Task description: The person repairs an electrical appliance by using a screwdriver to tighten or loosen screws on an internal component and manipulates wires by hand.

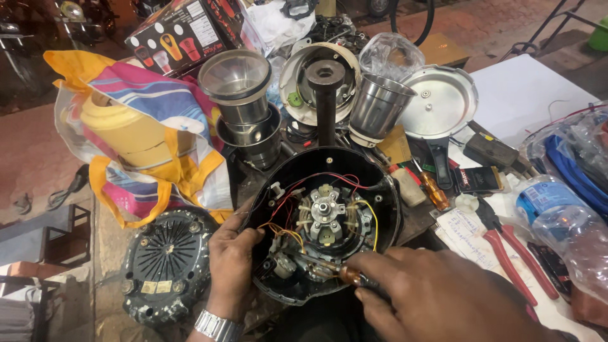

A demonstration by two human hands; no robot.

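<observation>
- Left hand (231, 263): grip closed on rim of the open mixer base (380, 218), lower-left edge, thumb over the lip; metal watch (217, 327) on wrist.
- Right hand (437, 297): grip closed round a screwdriver (339, 272) w/ amber handle; shaft runs up-left into the base, tip down among the wiring near the motor.
- Mixer base: black, round shell, underside open toward the camera, centre of the counter (525, 95), just in front of the person. Inside: motor (326, 215) in the middle, red, yellow & black wires looped round it.
- Black post (325, 101) stands upright right behind the base.
- Black vented bottom cover (166, 263) lies flat, left of left hand, apart from base.
- Behind: stacked steel jars (244, 104), another steel jar (379, 104), round steel lid (440, 101).
- Left: striped bag (158, 101) holding a yellow container.
- Right: red-handled pliers (506, 250), spare amber screwdriver (430, 187), plastic bottle (557, 221) lying on its side.
</observation>
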